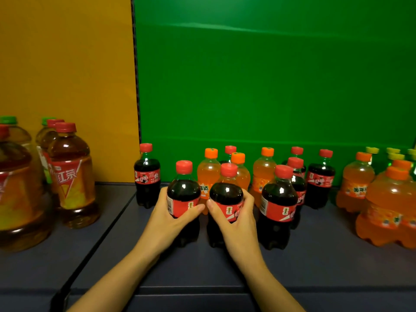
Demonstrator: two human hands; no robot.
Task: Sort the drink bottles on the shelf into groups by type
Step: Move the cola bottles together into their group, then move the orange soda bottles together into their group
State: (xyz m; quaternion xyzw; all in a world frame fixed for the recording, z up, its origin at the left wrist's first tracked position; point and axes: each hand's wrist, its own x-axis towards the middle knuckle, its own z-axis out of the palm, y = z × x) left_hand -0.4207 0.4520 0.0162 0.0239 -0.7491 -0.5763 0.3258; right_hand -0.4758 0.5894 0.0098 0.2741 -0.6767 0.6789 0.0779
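The front-left cola bottle [183, 191] and the middle cola bottle [226, 194] are looking like clear glossy plastic, catching sharp white highlights on their shoulders. Their red labels [278, 211] are showing up as shiny printed film. The orange soda bottles [262, 176] are giving off that same slick see-through plastic look, and the big tea bottles [72, 174] too. The red caps [184, 166] are coming across as plastic with a duller sheen. The shelf [315, 266] is reading smooth and matt, and the green backing [270, 86] is looking like matt sheet, faintly creased.
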